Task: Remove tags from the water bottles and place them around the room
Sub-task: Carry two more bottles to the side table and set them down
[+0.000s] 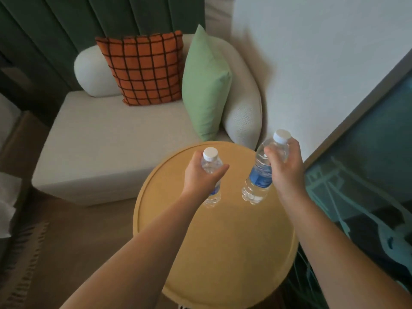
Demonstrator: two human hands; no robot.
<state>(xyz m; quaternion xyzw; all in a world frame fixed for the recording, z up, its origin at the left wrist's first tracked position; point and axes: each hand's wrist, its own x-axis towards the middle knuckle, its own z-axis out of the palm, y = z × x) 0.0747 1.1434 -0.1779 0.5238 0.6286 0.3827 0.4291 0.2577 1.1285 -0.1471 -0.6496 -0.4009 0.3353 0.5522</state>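
Observation:
Two clear water bottles with white caps and blue labels are over a round yellow side table (pixel 223 253). My left hand (pixel 201 177) is wrapped around the upper part of the left bottle (pixel 210 162), whose base is on or just above the tabletop. My right hand (pixel 285 166) grips the right bottle (pixel 259 177) near its neck; that bottle tilts, cap pointing up and right, base near the table. No tag is visible on either bottle.
A cream armchair (pixel 107 139) stands behind the table, holding an orange checked cushion (pixel 145 68) and a green cushion (pixel 205 85). Dark green curtains (pixel 44 41) hang at the back left. A framed teal panel (pixel 367 163) leans on the right. A fringed rug (pixel 22 264) lies at lower left.

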